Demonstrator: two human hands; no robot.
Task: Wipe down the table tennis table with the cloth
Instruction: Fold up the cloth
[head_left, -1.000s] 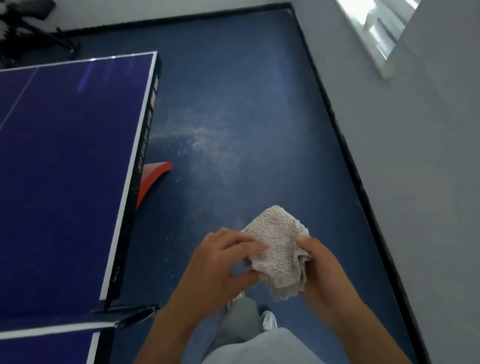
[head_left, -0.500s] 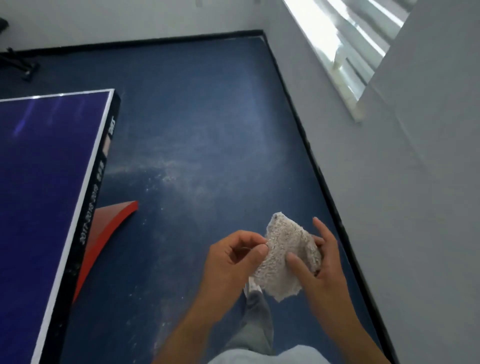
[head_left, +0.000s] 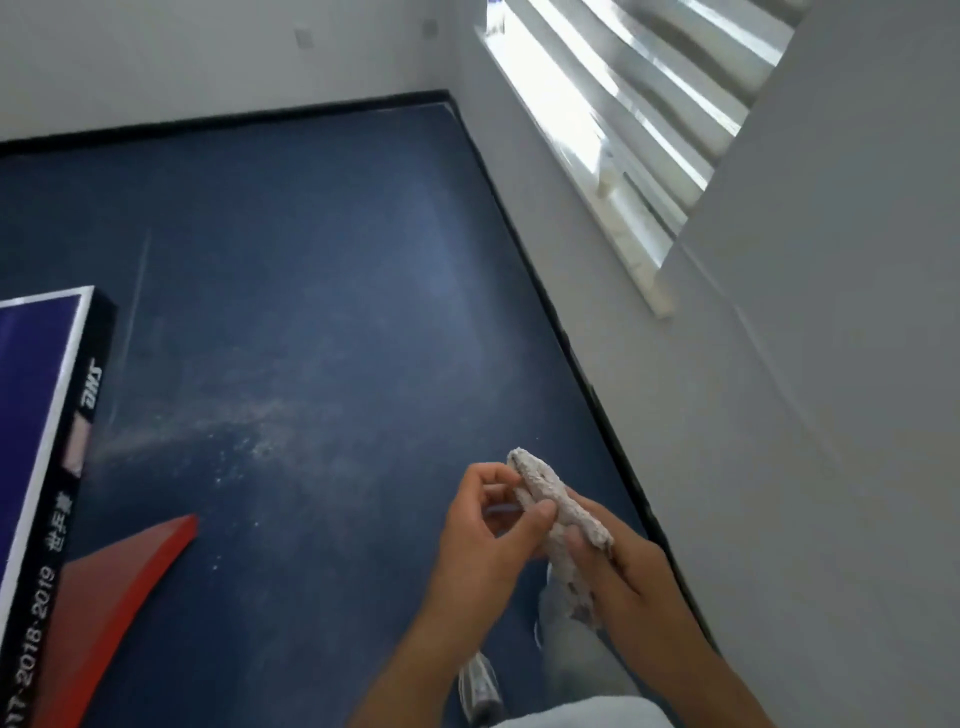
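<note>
The cloth (head_left: 558, 512) is not on the table tennis table (head_left: 31, 384) at all. It is held up in the air over the blue floor (head_left: 311, 322), bunched into a narrow roll between both hands and well apart from the table, of which only the far right corner and its printed side edge show. The left hand (head_left: 483, 535) pinches the upper end of the roll between thumb and curled fingers, and the right hand (head_left: 623, 577) cups the lower part, its fingers (head_left: 577, 552) wrapped over the fabric. So both hands are grasping the cloth and neither is free. By my reading, the step in hand is preparation: gathering or folding the cloth into a pad, with no wiping going on at this moment. A red base piece (head_left: 130, 566) juts from under the table's side edge, and a shoe (head_left: 480, 686) shows below the hands (the person is facing the window (head_left: 623, 135) wall rather than the playing surface). The next move probably calls for turning left toward the table, settling the cloth in one hand, laying it flat near the corner, and pressing it in even strokes along the edge.
</note>
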